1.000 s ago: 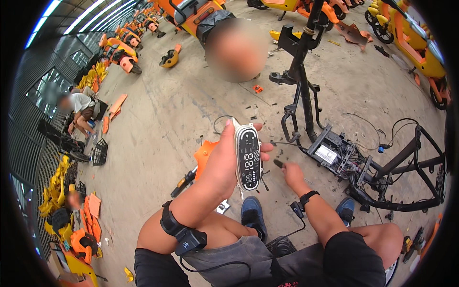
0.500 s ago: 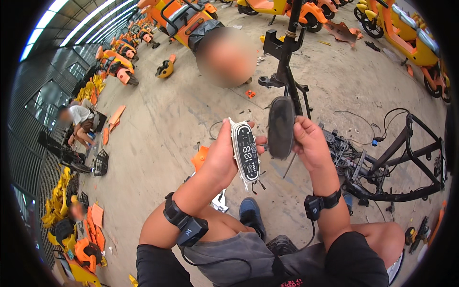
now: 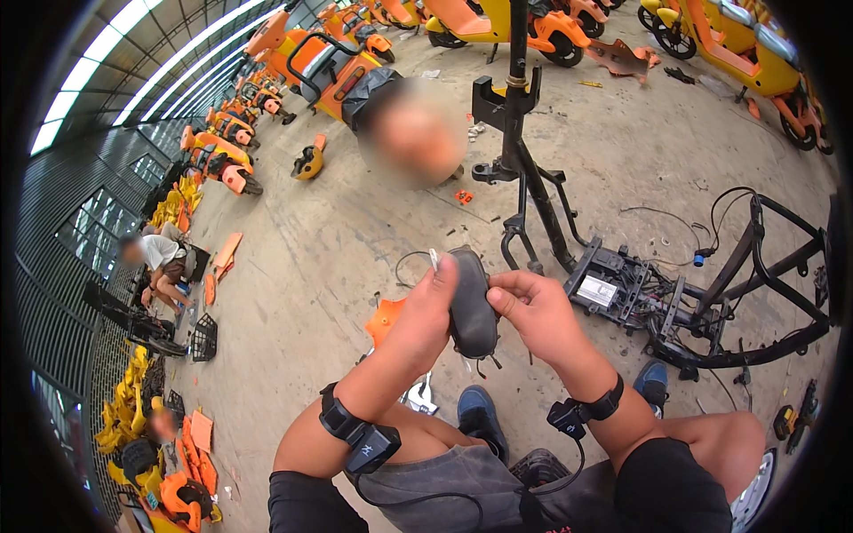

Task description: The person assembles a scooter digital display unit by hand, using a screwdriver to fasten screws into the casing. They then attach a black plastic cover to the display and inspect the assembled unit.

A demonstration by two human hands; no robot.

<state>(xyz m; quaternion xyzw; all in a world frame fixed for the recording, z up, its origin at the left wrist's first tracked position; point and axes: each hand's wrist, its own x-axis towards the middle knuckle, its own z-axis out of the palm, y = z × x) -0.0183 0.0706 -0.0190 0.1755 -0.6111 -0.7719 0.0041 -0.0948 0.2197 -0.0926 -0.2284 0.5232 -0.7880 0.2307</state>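
A dark oval cover (image 3: 474, 306) lies over the scooter display panel, whose lit face is now hidden beneath it. Only a white corner (image 3: 434, 258) of the panel shows near my left thumb, and short wires hang from the lower end. My left hand (image 3: 434, 298) is closed around the panel from the left side. At the cover's right edge, my right hand (image 3: 526, 305) pinches the rim between thumb and fingers. Both hands are held in front of me, above the floor and my knees.
A black scooter frame (image 3: 755, 284) with an upright steering column (image 3: 514, 115) stands ahead and right. An orange part (image 3: 384, 322) lies beyond my left forearm. Scooters (image 3: 498, 22) line the back; one person crouches ahead, another sits far left (image 3: 164, 258). A yellow cordless tool (image 3: 785, 422) lies right.
The cover has moved left and down from beside the display panel onto its face, hiding the lit digits. My right hand came left with it; the view has shifted slightly.
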